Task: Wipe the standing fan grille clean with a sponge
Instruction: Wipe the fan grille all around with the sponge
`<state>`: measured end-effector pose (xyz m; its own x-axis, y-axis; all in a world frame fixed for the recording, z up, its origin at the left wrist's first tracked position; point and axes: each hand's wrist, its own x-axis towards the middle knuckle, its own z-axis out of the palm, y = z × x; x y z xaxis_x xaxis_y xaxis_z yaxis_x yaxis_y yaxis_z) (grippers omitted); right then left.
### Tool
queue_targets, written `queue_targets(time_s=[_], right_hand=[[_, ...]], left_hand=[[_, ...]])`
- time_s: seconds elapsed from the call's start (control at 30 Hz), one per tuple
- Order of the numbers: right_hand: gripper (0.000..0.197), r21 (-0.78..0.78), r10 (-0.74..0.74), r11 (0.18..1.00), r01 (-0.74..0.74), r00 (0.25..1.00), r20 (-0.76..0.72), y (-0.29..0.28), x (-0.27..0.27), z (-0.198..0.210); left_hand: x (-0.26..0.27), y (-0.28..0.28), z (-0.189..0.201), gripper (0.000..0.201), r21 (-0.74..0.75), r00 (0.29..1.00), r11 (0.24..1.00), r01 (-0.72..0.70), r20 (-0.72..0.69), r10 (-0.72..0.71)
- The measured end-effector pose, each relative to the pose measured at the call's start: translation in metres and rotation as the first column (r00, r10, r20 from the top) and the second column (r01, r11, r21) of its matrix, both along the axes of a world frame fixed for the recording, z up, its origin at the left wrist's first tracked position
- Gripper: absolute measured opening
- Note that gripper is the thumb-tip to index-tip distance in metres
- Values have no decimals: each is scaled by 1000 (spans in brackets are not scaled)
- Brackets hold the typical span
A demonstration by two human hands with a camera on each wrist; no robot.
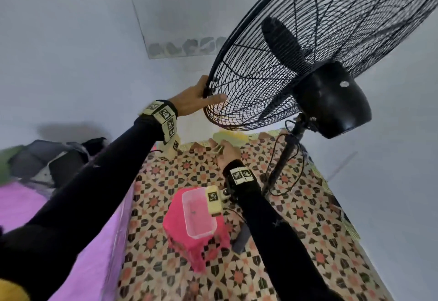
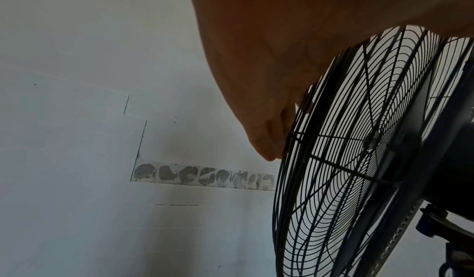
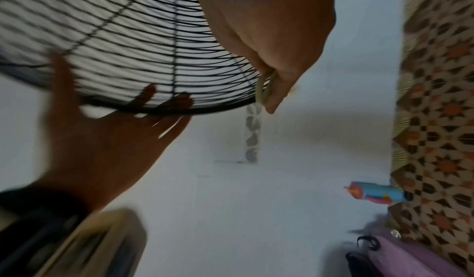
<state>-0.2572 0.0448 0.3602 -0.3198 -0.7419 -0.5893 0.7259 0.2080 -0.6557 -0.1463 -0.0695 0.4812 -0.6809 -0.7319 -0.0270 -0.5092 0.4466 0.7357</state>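
Note:
The black wire fan grille (image 1: 260, 87) fills the upper right of the head view, tilted face-down toward the wall. My left hand (image 1: 192, 101) grips its lower left rim, thumb across the rear wires and fingers on the front side. In the left wrist view the left hand (image 2: 256, 78) meets the grille (image 2: 333, 180) at the rim. My right hand (image 1: 227, 152) hangs just below the grille and pinches a thin pale yellow-green sponge (image 1: 216, 148). The right wrist view shows the sponge (image 3: 264, 90) in my right hand (image 3: 269, 38) beside the grille (image 3: 128, 38), with my left hand (image 3: 102, 139) blurred.
The fan's black motor housing (image 1: 331, 101) sits on a thin pole (image 1: 282, 165) with a loose cable. A pink stool (image 1: 189, 241) carries a clear plastic container (image 1: 196, 213) on the patterned floor. A purple-covered bed (image 1: 23, 205) lies at the left. White walls stand close behind.

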Motion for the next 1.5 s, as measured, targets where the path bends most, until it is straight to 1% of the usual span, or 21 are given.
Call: queue_targets(time_s=[0.07, 0.13, 0.2, 0.3, 0.37, 0.4, 0.53, 0.6, 0.63, 0.7, 0.77, 0.87, 0.93, 1.0, 1.1, 1.17, 1.2, 1.27, 1.37, 1.43, 1.5], right_hand=[[6, -48, -11, 999, 17, 993, 116, -8, 0, 12], [15, -161, 85, 985, -54, 977, 194, -5, 11, 23], [16, -249, 184, 959, -135, 966, 182, 10, 20, 29], [21, -246, 97, 968, -56, 983, 156, 27, 20, 19], [10, -172, -9, 984, 42, 981, 193, 18, 14, 13], [11, -147, -36, 987, 67, 978, 204, 13, 13, 14], [16, -201, 20, 979, 25, 976, 215, 9, 19, 31], [13, -267, 100, 963, -48, 978, 183, 23, 24, 31], [17, -246, 91, 968, -54, 986, 139, 28, 25, 26], [25, -166, 31, 986, -22, 998, 50, 32, 23, 19], [16, -58, -45, 997, 43, 998, -44, 25, 20, 16], [26, -69, -91, 993, 94, 995, 40, 7, 19, 25], [24, -112, -66, 991, 70, 997, 45, 2, 23, 33], [17, -172, 8, 985, -12, 1000, -24, 10, 28, 37], [16, -108, 37, 992, -66, 968, -248, 30, 20, 28], [22, -31, 5, 999, -20, 905, -425, 36, 5, 19], [21, -3, 1, 1000, -2, 891, -455, 34, -2, 15], [24, 19, 19, 1000, -12, 898, -439, 25, -13, 13], [36, -3, 44, 999, -52, 871, -490, 13, -20, 29], [31, -30, 64, 995, -94, 848, -527, 19, -25, 42], [22, -57, 67, 992, -111, 859, -508, 32, -34, 40]], left_hand=[[0, 2, 0, 126, 1, 1000, 1000, 3, -3, -3], [0, 1, 3, 125, -20, 1000, 1000, 3, 13, -2], [0, 0, 6, 125, -24, 1000, 1000, 10, 27, -9], [0, -1, 7, 122, -71, 999, 997, 24, 43, -21], [2, 0, 5, 115, -70, 999, 997, 30, 43, -28], [3, 1, 4, 111, -66, 999, 997, 32, 40, -30], [4, -2, 2, 105, -77, 999, 997, 25, 33, -22], [3, -6, 3, 99, -85, 999, 996, 35, 41, -32], [3, -7, 3, 95, -91, 998, 995, 44, 47, -40], [3, -9, 4, 96, -96, 997, 994, 57, 54, -52], [5, -9, 1, 101, -89, 997, 994, 57, 52, -52], [5, -9, -2, 102, -78, 998, 995, 59, 29, -57], [4, -10, 0, 104, -81, 998, 995, 58, 19, -57], [2, -13, 3, 105, -83, 999, 995, 54, 1, -54], [2, -18, 1, 101, -61, 998, 997, 51, -23, -52], [0, -16, -11, 96, -42, 994, 998, 44, -94, -48], [-2, -13, -18, 95, -20, 988, 999, 34, -153, -36], [-6, -4, -31, 94, 16, 964, 1000, 8, -265, -4], [-13, 6, -43, 99, 0, 938, 998, -64, -341, 60], [-14, 5, -46, 101, 10, 925, 995, -103, -367, 99], [-15, 2, -50, 102, 15, 917, 993, -121, -380, 117]])
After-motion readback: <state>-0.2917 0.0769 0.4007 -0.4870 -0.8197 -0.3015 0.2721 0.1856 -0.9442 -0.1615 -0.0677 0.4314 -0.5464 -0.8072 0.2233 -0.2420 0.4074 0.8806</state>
